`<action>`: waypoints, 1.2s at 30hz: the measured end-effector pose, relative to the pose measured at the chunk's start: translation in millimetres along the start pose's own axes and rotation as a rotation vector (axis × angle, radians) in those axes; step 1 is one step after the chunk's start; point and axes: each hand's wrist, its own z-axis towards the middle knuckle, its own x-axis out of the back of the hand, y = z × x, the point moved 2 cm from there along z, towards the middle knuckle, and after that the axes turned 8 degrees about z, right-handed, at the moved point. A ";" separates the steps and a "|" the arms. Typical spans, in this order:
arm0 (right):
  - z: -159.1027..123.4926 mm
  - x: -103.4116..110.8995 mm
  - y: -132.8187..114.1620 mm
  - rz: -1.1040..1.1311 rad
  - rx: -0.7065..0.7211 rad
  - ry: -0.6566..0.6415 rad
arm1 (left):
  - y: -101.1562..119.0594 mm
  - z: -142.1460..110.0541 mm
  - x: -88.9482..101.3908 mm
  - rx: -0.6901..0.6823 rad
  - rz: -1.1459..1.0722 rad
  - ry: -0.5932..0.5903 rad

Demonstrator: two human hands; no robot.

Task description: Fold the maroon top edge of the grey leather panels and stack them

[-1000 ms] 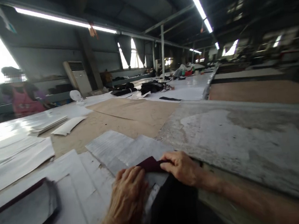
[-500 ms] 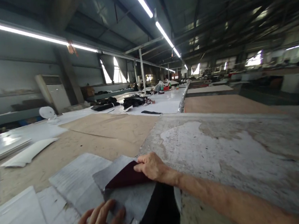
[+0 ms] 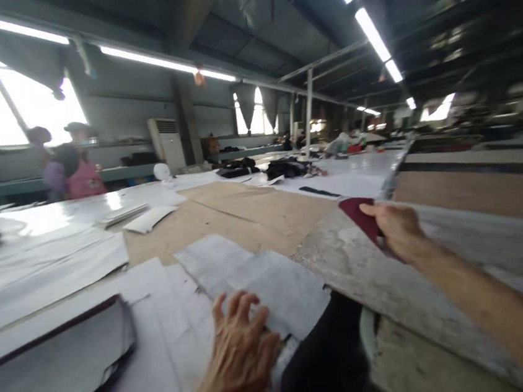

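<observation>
Several pale sheets [image 3: 283, 290] on worn tbl [image 3: 350, 264] nr L hand [image 3: 242, 344], strip lts [image 3: 372, 33] above.

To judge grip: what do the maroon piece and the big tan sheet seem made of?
The maroon piece looks like cloth, matt and without glare, though thin leather is possible. The tan sheet looks like dull paper or thin card, going by its creases.
</observation>
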 end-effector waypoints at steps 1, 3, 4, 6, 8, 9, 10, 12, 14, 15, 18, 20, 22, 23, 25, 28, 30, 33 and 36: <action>-10.5 -4.8 -8.6 -0.023 -0.013 -0.034 | 1.3 0.2 4.2 0.062 -0.074 -0.033; -35.7 -18.0 -27.5 -0.066 -0.001 -0.130 | -2.4 -0.1 15.8 0.206 -0.155 -0.061; -50.3 -25.7 -37.0 -0.073 0.019 -0.188 | -7.1 -1.6 23.1 0.295 -0.195 -0.073; -83.9 -41.6 -55.7 -0.049 0.121 -0.323 | -19.3 -8.6 41.8 0.481 -0.298 -0.096; -124.3 -57.2 -75.7 0.037 0.408 -0.471 | -32.1 -21.6 65.6 0.647 -0.399 -0.114; -147.1 -64.1 -85.7 0.102 0.606 -0.534 | -38.3 -29.8 78.5 0.715 -0.440 -0.121; -170.6 -70.2 -94.8 0.172 0.787 -0.575 | -44.3 -38.7 91.4 0.772 -0.470 -0.125; -216.3 -81.4 -110.0 0.301 1.028 -0.635 | -56.1 -57.3 115.0 0.864 -0.488 -0.128; -257.1 -91.3 -122.9 0.409 1.142 -0.642 | -66.5 -74.9 133.8 0.936 -0.451 -0.127; -275.4 -95.4 -128.8 0.450 1.199 -0.617 | -70.8 -82.7 141.2 0.967 -0.415 -0.128; -321.2 -106.5 -143.1 0.455 1.390 -0.489 | -78.9 -100.2 158.0 1.021 -0.262 -0.158; -343.7 -112.4 -149.4 0.431 1.479 -0.399 | -80.9 -106.3 165.9 1.011 -0.147 -0.201; -360.5 -116.7 -154.1 0.433 1.504 -0.345 | -81.1 -109.1 171.3 0.977 -0.054 -0.252; -367.9 -118.6 -156.3 0.430 1.508 -0.353 | -80.8 -109.7 173.0 0.956 -0.017 -0.275; -381.8 -122.4 -160.8 0.411 1.507 -0.416 | -79.9 -110.6 174.7 0.914 0.044 -0.311; -400.6 -128.0 -167.2 0.427 1.440 -0.443 | -78.1 -112.8 173.2 0.867 0.121 -0.330; -409.5 -132.3 -169.9 0.442 1.378 -0.431 | -77.1 -116.0 171.1 0.845 0.164 -0.321; -409.0 -136.2 -169.2 0.519 1.346 -0.493 | -76.0 -123.2 169.3 0.808 0.237 -0.298; -384.1 -133.7 -161.3 0.701 1.296 -0.617 | -75.2 -132.3 170.5 0.763 0.314 -0.290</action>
